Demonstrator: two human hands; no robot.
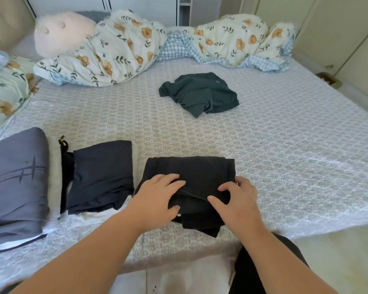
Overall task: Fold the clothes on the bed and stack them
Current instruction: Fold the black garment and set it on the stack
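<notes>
A black garment (198, 168) lies folded into a thick square near the bed's front edge. My left hand (157, 195) grips its near left edge, thumb under a fold. My right hand (236, 200) pinches its near right part, fingers curled into the cloth. To the left rests a folded navy garment (102, 175) on a pile, and further left a folded grey-blue garment (15, 177) with a line logo tops another stack. A crumpled dark green garment (200, 94) lies unfolded in the middle of the bed (295, 145).
A floral and blue-check duvet (123, 47) is bunched along the far side, with a pale plush toy (60, 32) on it. A floral pillow (4, 90) sits at the left. Cupboard doors (338, 28) stand to the right of the bed.
</notes>
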